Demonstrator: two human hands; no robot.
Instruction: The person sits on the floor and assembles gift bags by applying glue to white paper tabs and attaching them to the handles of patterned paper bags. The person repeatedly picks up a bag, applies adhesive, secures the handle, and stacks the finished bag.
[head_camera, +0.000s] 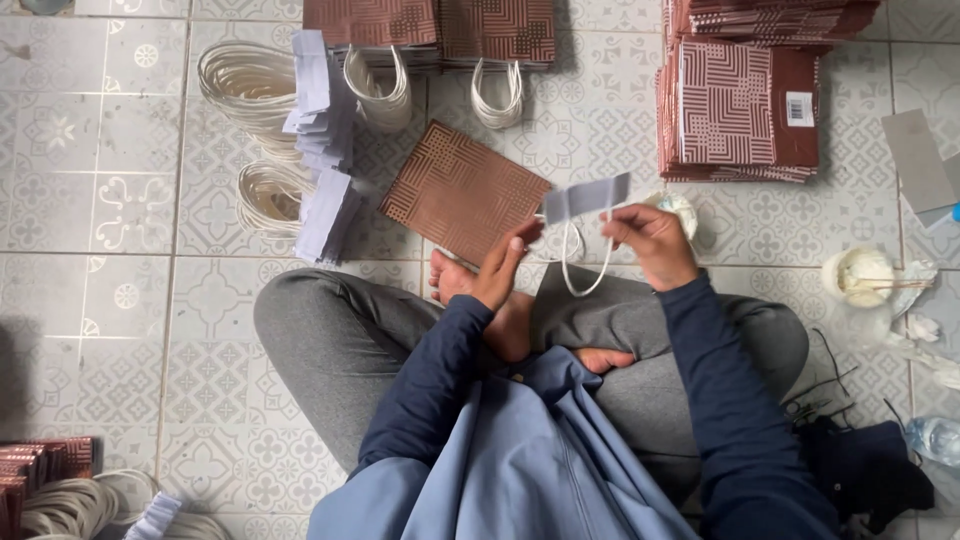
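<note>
- The left hand is raised edge-on above the crossed legs, fingers straight and close together, the thumb tip touching the lower end of the pale grey card strip with a white cord loop handle.
- The right hand pinches that strip near its right end between thumb and bent fingers, which are closed on it; the cord loop hangs down between the two hands.
- The strip is held in the air over the person's lap, just beside the flat brown paper bag with a pale geometric pattern, which lies tilted on the tiled floor with its near corner by the left hand.
- Heaps of more grey strips with white cord loops lie to the left of the bag.
- A stack of folded brown patterned bags lies well apart, beyond the right hand.
</note>
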